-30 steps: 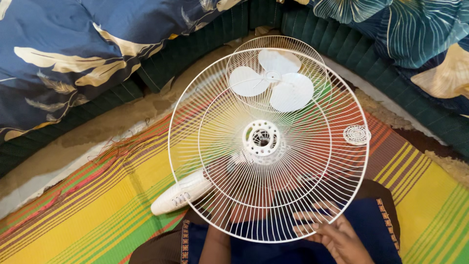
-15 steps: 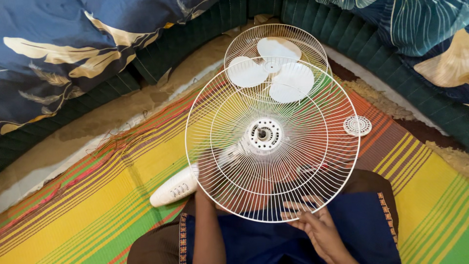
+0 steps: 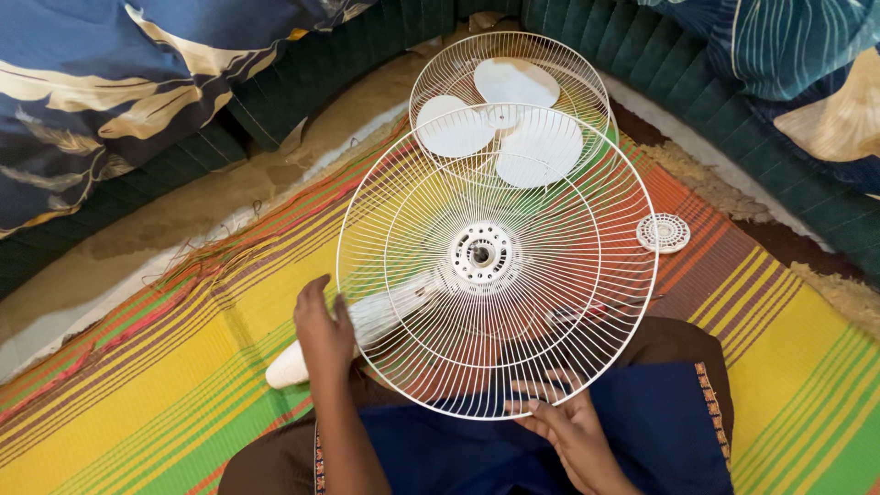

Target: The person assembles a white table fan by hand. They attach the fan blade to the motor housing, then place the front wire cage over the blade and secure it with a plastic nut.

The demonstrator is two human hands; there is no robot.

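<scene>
Seated on a striped mat [image 3: 137, 394], a person's left hand [image 3: 323, 330] and right hand [image 3: 564, 426] curl their fingers around the rim of a white wire fan guard [image 3: 550, 275] held above the lap, near the mat's front edge.

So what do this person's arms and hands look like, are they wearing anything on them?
Both are bare: the left hand and right hand show no gloves, rings, watch or bracelets, and the left forearm has no sleeve in view. Below them is dark blue clothing with a patterned orange border over brown cloth.
</scene>
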